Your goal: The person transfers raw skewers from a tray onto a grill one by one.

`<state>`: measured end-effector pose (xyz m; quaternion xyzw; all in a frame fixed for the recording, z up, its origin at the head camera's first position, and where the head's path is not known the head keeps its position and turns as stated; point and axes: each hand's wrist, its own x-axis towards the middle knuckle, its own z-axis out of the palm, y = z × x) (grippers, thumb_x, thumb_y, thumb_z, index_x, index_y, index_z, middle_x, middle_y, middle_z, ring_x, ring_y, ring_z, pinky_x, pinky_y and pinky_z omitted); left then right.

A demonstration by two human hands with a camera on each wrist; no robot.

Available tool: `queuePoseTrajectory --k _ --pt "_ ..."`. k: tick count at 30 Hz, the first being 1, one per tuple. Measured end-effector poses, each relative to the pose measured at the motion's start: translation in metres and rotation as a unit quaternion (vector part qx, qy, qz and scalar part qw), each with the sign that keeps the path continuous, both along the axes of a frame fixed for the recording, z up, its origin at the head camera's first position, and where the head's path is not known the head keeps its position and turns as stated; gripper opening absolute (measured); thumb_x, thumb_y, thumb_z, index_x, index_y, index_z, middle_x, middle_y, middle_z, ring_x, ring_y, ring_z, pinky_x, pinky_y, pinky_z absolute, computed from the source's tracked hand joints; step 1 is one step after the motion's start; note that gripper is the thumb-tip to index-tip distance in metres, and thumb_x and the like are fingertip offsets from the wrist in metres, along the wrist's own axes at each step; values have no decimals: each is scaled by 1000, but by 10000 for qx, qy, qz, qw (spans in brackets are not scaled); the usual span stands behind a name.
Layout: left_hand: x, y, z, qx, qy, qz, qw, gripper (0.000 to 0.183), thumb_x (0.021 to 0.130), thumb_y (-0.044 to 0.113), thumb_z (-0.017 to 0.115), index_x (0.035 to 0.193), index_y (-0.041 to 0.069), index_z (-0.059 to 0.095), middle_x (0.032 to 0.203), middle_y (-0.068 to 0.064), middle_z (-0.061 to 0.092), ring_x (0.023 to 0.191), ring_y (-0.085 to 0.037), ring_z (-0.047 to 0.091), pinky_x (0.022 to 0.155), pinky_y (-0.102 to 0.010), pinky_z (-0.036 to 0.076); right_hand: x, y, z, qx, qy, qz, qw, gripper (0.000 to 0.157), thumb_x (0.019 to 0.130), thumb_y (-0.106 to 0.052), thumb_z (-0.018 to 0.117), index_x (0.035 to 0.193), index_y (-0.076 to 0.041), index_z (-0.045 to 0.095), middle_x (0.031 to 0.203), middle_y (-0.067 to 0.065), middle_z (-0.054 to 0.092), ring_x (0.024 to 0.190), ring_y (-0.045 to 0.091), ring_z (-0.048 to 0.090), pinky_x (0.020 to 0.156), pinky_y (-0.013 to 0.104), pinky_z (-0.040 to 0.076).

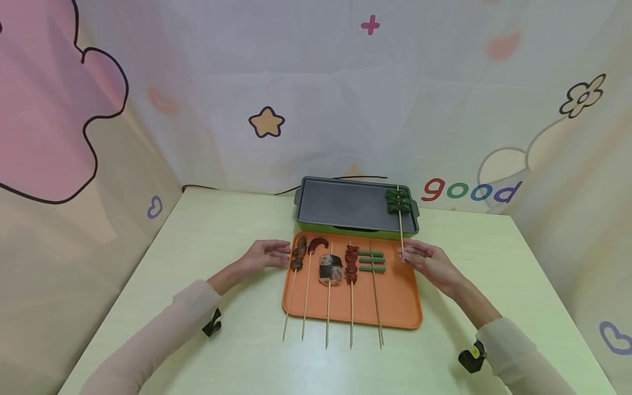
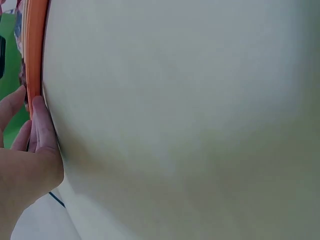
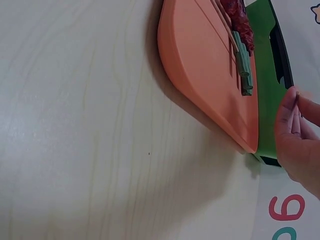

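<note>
The left hand (image 1: 269, 255) reaches to the left edge of the orange tray (image 1: 400, 304), its fairly straight fingertips right at the rim. In the left wrist view the thumb and fingers (image 2: 42, 125) lie along that rim. The right hand (image 1: 429, 263) pinches the lower end of a wooden skewer threaded with folded dark green leaves (image 1: 398, 203). Those leaves lie over the right end of a grey griddle plate (image 1: 345, 203), and the stick slants toward the person. In the right wrist view, thumb and fingers meet at the stick's end, close beside the green griddle base (image 3: 267, 120).
On the tray lie skewers of brown pieces (image 1: 299, 253), a dark red curl (image 1: 318, 244), a black-banded pale piece (image 1: 330, 270), dark red meat (image 1: 351, 263) and green sticks (image 1: 371, 260). Their sticks overhang the front rim. A printed cloth wall (image 1: 321, 131) rises behind the griddle.
</note>
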<state>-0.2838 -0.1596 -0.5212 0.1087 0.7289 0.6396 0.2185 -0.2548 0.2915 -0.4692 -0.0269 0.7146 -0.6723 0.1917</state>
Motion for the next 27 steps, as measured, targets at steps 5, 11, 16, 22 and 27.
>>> queuePoseTrajectory --k 5,11,16,22,27 --pt "-7 1 0 -34 -102 80 9999 55 94 -8 63 146 -11 47 143 -31 56 103 -8 70 94 -28 60 1 -1 0 -105 -43 -19 9999 66 105 -9 57 157 12 22 112 -7 71 107 2 70 101 21 54" --pt "-9 2 -4 -240 -113 180 9995 54 92 -6 68 144 -8 52 142 -27 58 107 -12 71 97 -27 59 5 2 2 -177 -133 75 9997 71 105 -15 58 157 12 20 116 -8 73 109 4 70 101 21 54" --pt "-7 3 -5 -217 -117 105 9996 54 91 -3 70 143 -6 54 143 -25 59 107 -12 71 97 -28 58 18 11 3 105 -229 155 9996 67 106 -20 55 156 12 24 118 -7 74 109 6 71 100 22 55" --pt "-6 2 -6 -171 -135 220 9995 53 90 -4 71 141 -6 57 134 -23 66 100 -7 70 93 -25 59 39 15 3 -94 -440 447 9980 63 107 -18 55 152 17 29 120 -3 75 109 9 72 98 23 56" --pt "-4 2 -7 -228 -81 290 9993 52 89 -3 73 139 -5 58 128 -20 70 100 -6 69 91 -23 59 63 13 0 -560 -660 856 9926 48 107 -14 53 146 14 45 115 3 76 107 12 73 96 25 58"
